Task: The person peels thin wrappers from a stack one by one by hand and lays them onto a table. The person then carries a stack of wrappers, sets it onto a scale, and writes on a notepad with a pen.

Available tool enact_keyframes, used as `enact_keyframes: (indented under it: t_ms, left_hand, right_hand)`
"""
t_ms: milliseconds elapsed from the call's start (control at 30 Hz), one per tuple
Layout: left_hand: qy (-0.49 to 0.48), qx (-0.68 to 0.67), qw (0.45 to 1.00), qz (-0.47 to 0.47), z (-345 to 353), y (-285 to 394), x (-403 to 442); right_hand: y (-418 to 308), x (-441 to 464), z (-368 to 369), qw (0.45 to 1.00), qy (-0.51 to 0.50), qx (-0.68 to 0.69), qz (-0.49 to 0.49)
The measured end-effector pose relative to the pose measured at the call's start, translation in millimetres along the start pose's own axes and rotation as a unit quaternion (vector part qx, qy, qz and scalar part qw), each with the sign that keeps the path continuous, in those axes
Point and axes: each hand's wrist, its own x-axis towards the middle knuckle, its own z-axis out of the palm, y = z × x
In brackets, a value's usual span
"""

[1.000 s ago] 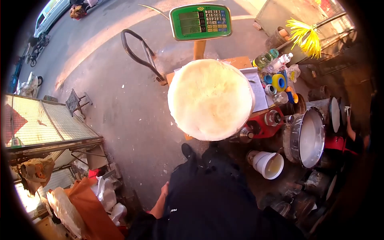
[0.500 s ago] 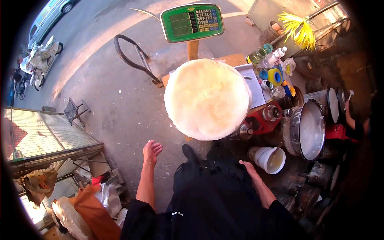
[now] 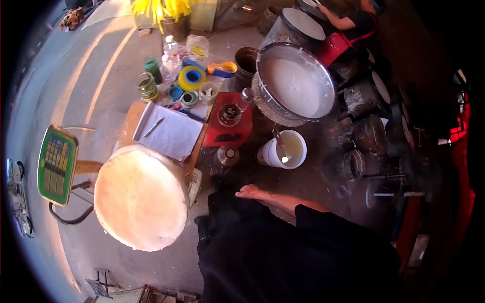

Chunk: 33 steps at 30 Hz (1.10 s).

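My right hand hangs beside my dark clothing, its fingers loosely stretched out and holding nothing. My left hand is out of view. Nearest to the right hand is a white bucket with a stick-like handle leaning in it and some liquid inside. To the left, a large round pale slab rests by a platform scale, whose green display stands on a post. What lies under the slab is mostly hidden.
A wide basin of whitish liquid stands beyond the bucket. A red box, papers with a pen, a yellow tape roll and bottles crowd the boards. Another person's arm reaches among drums at the back.
My view has swung to the right, so the slab and scale now sit at the left. My left hand has left the frame. My right hand still holds nothing.
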Motion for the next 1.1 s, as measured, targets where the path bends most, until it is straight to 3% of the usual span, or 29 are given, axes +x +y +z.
enact_keyframes:
  t_ms: [33, 133, 167, 200, 267, 400, 467, 567, 667, 733, 833, 900, 1100]
  left_hand:
    - [0.0, 0.012, 1.0, 0.002, 11.1, 5.8, -3.7]
    - [0.003, 0.041, 0.999, 0.019, 48.1, 19.2, -8.3]
    - [0.003, 0.05, 0.999, 0.019, 59.8, 22.5, -8.6]
    - [0.005, 0.062, 0.998, 0.02, 70.0, 25.1, -9.4]
    - [0.007, 0.08, 0.997, 0.023, 86.6, 28.0, -10.9]
    - [0.01, 0.107, 0.994, 0.025, 106.7, 33.5, -11.2]
    - [0.008, 0.116, 0.993, 0.023, 111.0, 36.2, -13.2]
    - [0.002, 0.12, 0.993, 0.023, 107.2, 40.9, -14.6]
    - [-0.011, 0.108, 0.994, 0.028, 96.1, 45.3, -14.4]
    - [-0.038, 0.075, 0.996, 0.042, 82.7, 58.3, -12.5]
    - [-0.048, -0.09, 0.992, 0.07, 67.3, 85.5, -19.1]
    - [-0.06, -0.104, 0.984, 0.134, 61.2, 103.5, -29.9]
    - [-0.073, -0.15, 0.972, 0.168, 33.7, 98.8, -30.9]
  right_hand:
    - [-2.9, 4.1, -13.3, 0.994, -0.073, -0.057, 0.052]
    - [36.4, 10.2, -13.9, 0.996, -0.06, -0.003, 0.059]
    - [46.8, -2.2, -14.6, 0.997, -0.011, 0.074, 0.033]
    - [58.7, 5.7, -21.8, 0.996, -0.073, 0.022, 0.049]
    - [70.0, -0.5, -25.2, 0.987, -0.082, 0.066, 0.119]
    - [95.0, -15.5, -34.0, 0.985, -0.072, 0.094, 0.129]
    - [102.3, -25.4, -39.7, 0.965, -0.087, 0.2, 0.148]
    - [100.5, -26.2, -37.5, 0.959, -0.072, 0.194, 0.196]
    - [92.2, -23.9, -36.3, 0.963, -0.095, 0.166, 0.19]
    - [94.8, -24.6, -32.2, 0.975, -0.076, 0.18, 0.105]
    - [15.3, -6.0, -52.5, 0.972, -0.054, 0.16, 0.165]
    - [-13.1, 16.7, -60.9, 0.964, -0.037, 0.203, 0.166]
    - [-135.1, 77.5, -81.6, 0.982, 0.066, 0.172, -0.035]
